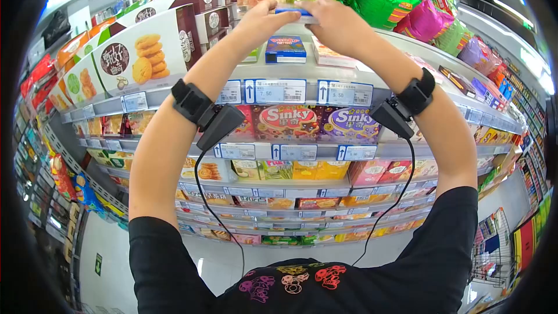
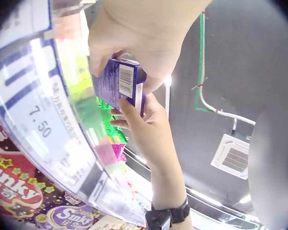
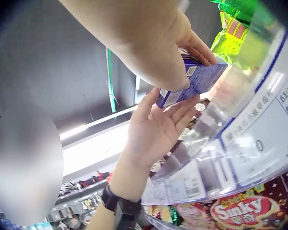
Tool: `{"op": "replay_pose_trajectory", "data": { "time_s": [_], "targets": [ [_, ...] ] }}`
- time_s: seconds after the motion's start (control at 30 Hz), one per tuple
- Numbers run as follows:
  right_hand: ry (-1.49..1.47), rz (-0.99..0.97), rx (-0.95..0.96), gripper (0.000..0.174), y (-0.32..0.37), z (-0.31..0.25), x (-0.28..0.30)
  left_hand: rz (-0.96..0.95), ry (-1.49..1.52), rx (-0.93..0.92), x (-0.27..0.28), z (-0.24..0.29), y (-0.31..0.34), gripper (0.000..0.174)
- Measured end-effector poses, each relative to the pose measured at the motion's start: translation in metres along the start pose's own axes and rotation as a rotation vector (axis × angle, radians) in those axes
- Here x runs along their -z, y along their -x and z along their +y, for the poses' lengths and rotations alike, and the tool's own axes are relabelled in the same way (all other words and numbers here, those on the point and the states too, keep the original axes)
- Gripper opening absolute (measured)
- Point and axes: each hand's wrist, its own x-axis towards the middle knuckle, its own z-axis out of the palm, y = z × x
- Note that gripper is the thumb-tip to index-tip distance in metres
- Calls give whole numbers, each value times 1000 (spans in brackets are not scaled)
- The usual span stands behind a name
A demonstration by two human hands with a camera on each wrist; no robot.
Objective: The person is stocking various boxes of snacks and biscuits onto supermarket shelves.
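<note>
Both hands hold a small blue-purple box (image 1: 289, 11) above the top shelf, near its back. My left hand (image 1: 260, 22) grips one end and my right hand (image 1: 332, 22) the other. Up close in the left wrist view, the box (image 2: 107, 85) shows a barcode, with the left hand (image 2: 137, 40) around its top and the right hand's (image 2: 151, 124) thumb on its side. From the right wrist, fingers of the right hand (image 3: 158, 48) bend over the box (image 3: 201, 79), and the left hand (image 3: 151, 127) supports it from below.
Directly below the hands, another blue box (image 1: 285, 50) lies on the top shelf beside a pale flat box (image 1: 332, 55). Large cookie cartons (image 1: 125, 58) stand at left, bagged snacks (image 1: 381, 0) at back right. Price tags (image 1: 282, 92) line the shelf edge. Sinky boxes (image 1: 288, 122) fill the shelf below.
</note>
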Motion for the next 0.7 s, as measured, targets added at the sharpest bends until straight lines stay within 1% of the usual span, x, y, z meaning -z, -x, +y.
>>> {"op": "replay_pose_trajectory", "data": {
  "time_s": [0.1, 0.13, 0.23, 0.27, 0.37, 0.4, 0.5, 0.57, 0.6, 0.7],
  "targets": [
    [-64, -90, -10, 40, -3, 0, -19, -139, -25, 214, -3, -17, -5, 43],
    [-75, -161, -41, 41, -4, -3, -20, -46, -107, 115, -6, -9, 13, 47],
    [-123, -190, -39, 41, -4, -8, -21, -4, -194, 34, -3, 1, 21, 49],
    [-127, -196, -42, 40, -6, -7, -22, -13, -286, 96, -4, 0, 19, 48],
    [-126, -234, -10, 40, -11, -2, -28, -33, -441, 44, -7, -23, 9, 47],
    [-125, -263, -35, 40, -12, -2, -28, -24, -455, 29, -7, -20, 12, 42],
    [-137, -337, -97, 44, -15, -3, -30, -80, -535, 72, -5, -8, 20, 40],
    [-167, -362, -119, 47, -17, 0, -32, -164, -531, 84, -4, -15, 16, 38],
    [-169, -366, -114, 48, -17, 1, -34, -204, -530, 90, -4, -15, 15, 38],
    [-168, -373, -103, 53, -18, 5, -39, -250, -564, 111, -3, -12, 16, 38]
  ]
}}
